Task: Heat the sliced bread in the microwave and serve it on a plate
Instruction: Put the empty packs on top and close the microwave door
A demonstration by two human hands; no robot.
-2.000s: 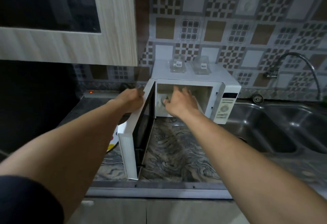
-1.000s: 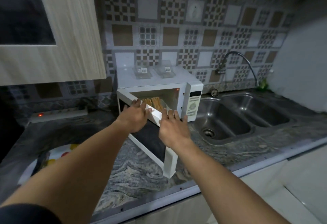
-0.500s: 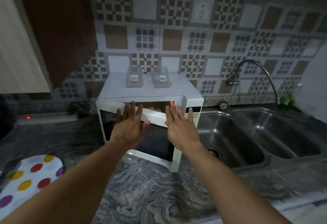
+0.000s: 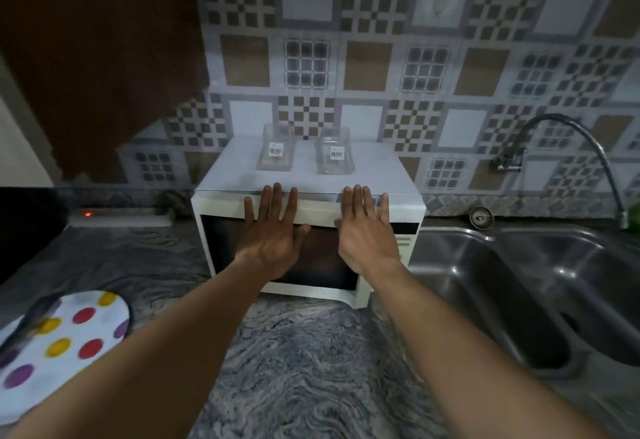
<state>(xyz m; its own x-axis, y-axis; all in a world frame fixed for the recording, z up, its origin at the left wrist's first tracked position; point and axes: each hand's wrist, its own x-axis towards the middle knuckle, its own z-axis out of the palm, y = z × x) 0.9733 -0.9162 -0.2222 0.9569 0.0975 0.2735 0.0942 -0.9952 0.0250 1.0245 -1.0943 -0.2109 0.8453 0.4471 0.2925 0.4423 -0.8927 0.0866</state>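
A white microwave (image 4: 221, 230) stands on the marble counter with its dark-windowed door closed flat against its front. My left hand (image 4: 273, 230) lies flat on the door's upper left, fingers spread. My right hand (image 4: 367, 230) presses flat on the door's upper right, beside the control panel (image 4: 405, 241). Neither hand holds anything. The bread is hidden behind the door. A white plate with coloured dots (image 4: 62, 345) sits at the counter's left front, with a dark utensil lying across it.
Two clear plastic containers (image 4: 277, 153) (image 4: 334, 156) stand on top of the microwave. A steel double sink (image 4: 519, 286) with a curved tap (image 4: 568, 147) lies to the right. A power strip with a red light (image 4: 121, 218) runs along the back left wall.
Both hands pushed the microwave door from wide open to closed; the bread seen inside a second ago is now hidden. My view swung to face the microwave squarely.
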